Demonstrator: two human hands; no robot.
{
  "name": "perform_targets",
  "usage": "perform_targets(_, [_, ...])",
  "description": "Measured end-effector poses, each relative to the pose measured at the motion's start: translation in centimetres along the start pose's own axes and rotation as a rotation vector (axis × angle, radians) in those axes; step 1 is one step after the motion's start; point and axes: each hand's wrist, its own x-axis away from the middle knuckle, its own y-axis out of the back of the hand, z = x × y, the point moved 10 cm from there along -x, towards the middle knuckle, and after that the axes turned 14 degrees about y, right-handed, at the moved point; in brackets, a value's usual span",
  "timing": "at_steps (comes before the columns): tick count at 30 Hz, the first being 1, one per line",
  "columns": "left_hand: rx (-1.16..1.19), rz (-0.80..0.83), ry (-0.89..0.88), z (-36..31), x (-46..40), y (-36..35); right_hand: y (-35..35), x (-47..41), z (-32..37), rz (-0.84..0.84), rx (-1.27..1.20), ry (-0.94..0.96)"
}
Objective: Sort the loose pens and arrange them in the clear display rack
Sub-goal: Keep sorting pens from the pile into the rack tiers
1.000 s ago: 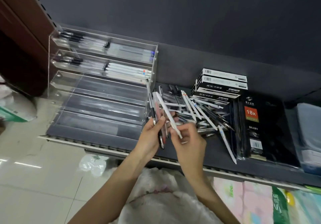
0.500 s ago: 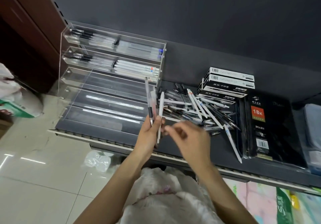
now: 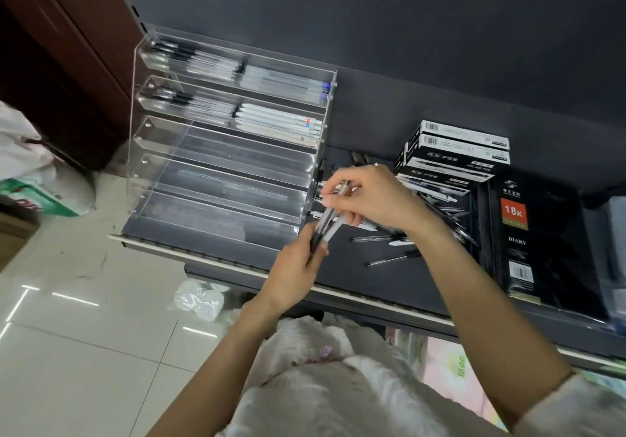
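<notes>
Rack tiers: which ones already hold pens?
Only the top two tiers of the clear rack: the top tier and second tier show pens; the lower tiers look empty.

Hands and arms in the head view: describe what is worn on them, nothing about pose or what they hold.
Both forearms are bare. The left hand shows no ring, watch or glove. The right hand is also bare of gloves and jewellery. Only the right arm shows clothing: the edge of a pale, whitish sleeve near the elbow at the bottom right corner. The garment below looks white with a small floral pattern.
</notes>
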Motion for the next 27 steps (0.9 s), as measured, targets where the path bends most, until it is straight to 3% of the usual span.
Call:
perform_targets(2, [-0.043, -0.016, -0.012, -0.2, 0.0, 0.2, -1.2, 0.1, -0.2, 0.101, 0.027, -0.022])
perform_targets(8, [-0.224, -0.065, -0.062, -0.6, -0.4, 0.1, -1.6, 0.1, -1.3, 0.141, 0.049, -0.131])
perform_targets(17, [-0.191, -0.024, -0.127, -2.9, -1.0, 0.1, 1.3, 0.8, -2.0, 0.027, 0.007, -0.183])
perform_targets(19, [-0.196, -0.008, -0.121, -2.3, -1.4, -0.1, 3.8, 1.4, -1.7, -0.074, 0.056, -0.177])
perform_targets(22, [-0.121, 0.064, -0.051, 0.4, -1.8, -0.7, 10.2, 3.4, -0.7, -0.363, 0.093, -0.144])
perform_targets(27, [0.514, 0.169, 0.228, 1.7, -2.2, -1.3, 14.1, 7.7, 0.6, -0.761, -0.109, 0.006])
